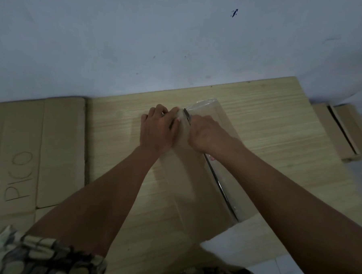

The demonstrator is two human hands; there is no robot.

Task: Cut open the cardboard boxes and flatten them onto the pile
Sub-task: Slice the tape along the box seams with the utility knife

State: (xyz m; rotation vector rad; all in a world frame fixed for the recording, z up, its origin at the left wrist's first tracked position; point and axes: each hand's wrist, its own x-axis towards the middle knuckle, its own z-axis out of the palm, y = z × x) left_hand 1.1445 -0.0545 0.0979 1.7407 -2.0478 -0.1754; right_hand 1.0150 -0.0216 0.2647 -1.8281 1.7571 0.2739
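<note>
Slicing the taped seam: the right hand [205, 134] is gripping a knife [187, 114] at the far end of the cardboard box [194, 179] lying on the bench [271, 124]. The left hand [158, 129] is pressing flat beside the blade (probably steadying). The flattened pile [34, 150] is lying left.

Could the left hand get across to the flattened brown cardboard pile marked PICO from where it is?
Probably yes: the left hand presses the taped brown cardboard box, and only bare pale wooden board lies between it and the flattened pile.
</note>
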